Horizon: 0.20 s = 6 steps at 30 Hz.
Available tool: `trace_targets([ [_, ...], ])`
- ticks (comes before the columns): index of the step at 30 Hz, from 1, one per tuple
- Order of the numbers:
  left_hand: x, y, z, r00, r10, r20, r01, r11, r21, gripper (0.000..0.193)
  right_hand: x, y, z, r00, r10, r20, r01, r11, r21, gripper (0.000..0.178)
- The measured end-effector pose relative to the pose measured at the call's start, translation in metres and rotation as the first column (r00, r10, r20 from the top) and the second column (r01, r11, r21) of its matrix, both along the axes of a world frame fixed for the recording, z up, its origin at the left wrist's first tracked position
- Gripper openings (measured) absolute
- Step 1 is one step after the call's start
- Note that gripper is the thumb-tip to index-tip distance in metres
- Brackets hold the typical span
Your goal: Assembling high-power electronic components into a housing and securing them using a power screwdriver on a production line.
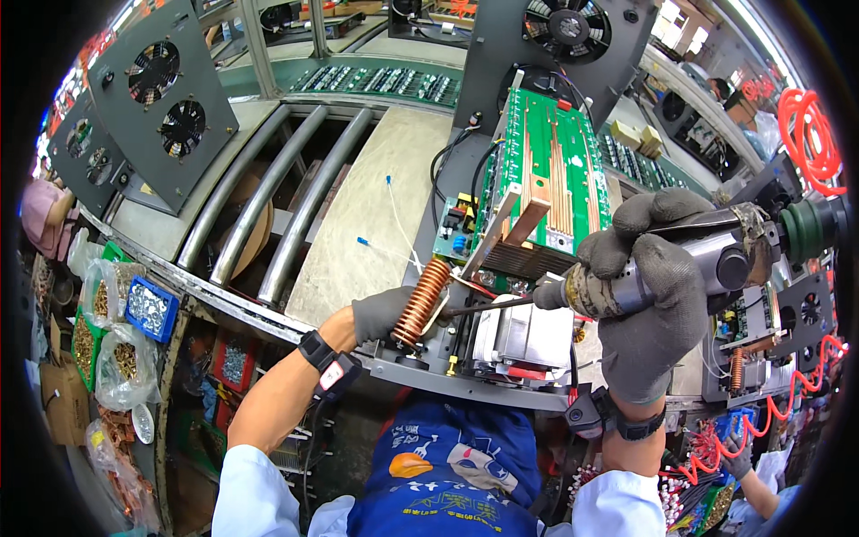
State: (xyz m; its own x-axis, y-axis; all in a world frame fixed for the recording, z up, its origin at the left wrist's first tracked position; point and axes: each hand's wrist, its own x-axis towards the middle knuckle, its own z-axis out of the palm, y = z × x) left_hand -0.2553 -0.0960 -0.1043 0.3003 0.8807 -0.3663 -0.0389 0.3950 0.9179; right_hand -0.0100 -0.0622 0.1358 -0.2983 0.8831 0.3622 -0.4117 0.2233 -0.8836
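My right hand (658, 291), in a dark grey glove, is wrapped around a pneumatic screwdriver (631, 285) lying nearly sideways. Its long thin bit (501, 305) points left, its tip beside a copper coil (422, 302). My left hand (380, 315), gloved too, presses close against the coil's left side; its fingers are hidden behind the coil. The coil leans slightly at the near left corner of a grey metal chassis (438, 364). Just right of it sits a silver boxy component (523, 342). Behind stands a large green circuit board (559, 170) with copper strips.
Loose white wires with blue ends (388, 181) lie on the pale bench (358, 210). Metal rollers (304, 206) run left of it, near grey fan panels (165, 103). Parts bins (150, 309) stand at the left. A red coiled hose (810, 134) hangs right; another person's gloved hand (737, 456) is lower right.
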Motion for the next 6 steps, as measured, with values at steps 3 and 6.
trace_targets([
  [3, -0.0042, 0.0035, 0.002, 0.992, -0.114, -0.051, 0.118, 0.99, 0.08, 0.025, -0.003, -0.0045, -0.0029, 0.995, -0.036, 0.097, 0.038, 0.999, -0.024, 0.034],
  [6, -0.0049, 0.0027, 0.0055, 0.983, -0.184, -0.015, 0.184, 0.977, 0.103, 0.025, -0.0075, -0.0019, -0.0034, 0.978, 0.062, 0.199, -0.071, 0.997, 0.038, 0.037],
])
